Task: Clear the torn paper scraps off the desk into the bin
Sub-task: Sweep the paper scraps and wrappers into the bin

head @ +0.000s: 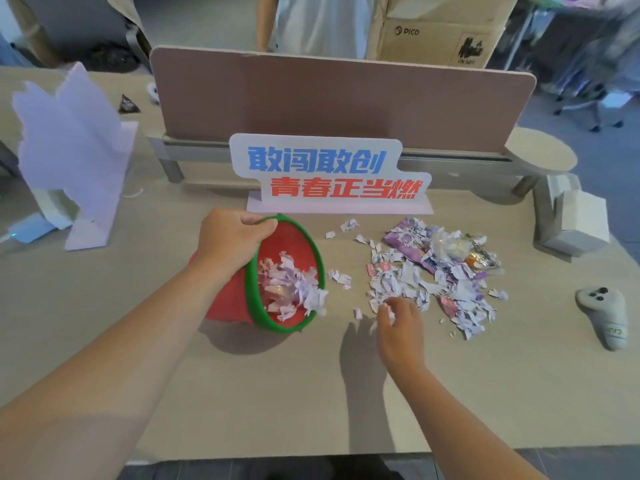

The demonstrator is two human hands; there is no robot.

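Observation:
A red bin (292,242) with a green rim lies tilted on the desk, its mouth facing right, with several torn paper scraps inside. My left hand (230,237) grips its upper rim. To the right a pile of white and purple paper scraps (433,285) is spread over the desk, mixed with snack wrappers (408,237). My right hand (398,323) rests at the pile's near left edge, fingers curled around a few scraps. A few loose scraps (341,278) lie between the bin and the pile.
A white sign with blue and red characters (329,171) stands behind the bin against a pink divider (346,95). A grey controller (606,313) lies at the right. White boxes (581,216) sit far right, a lilac cutout (76,147) at left. A person stands beyond the divider.

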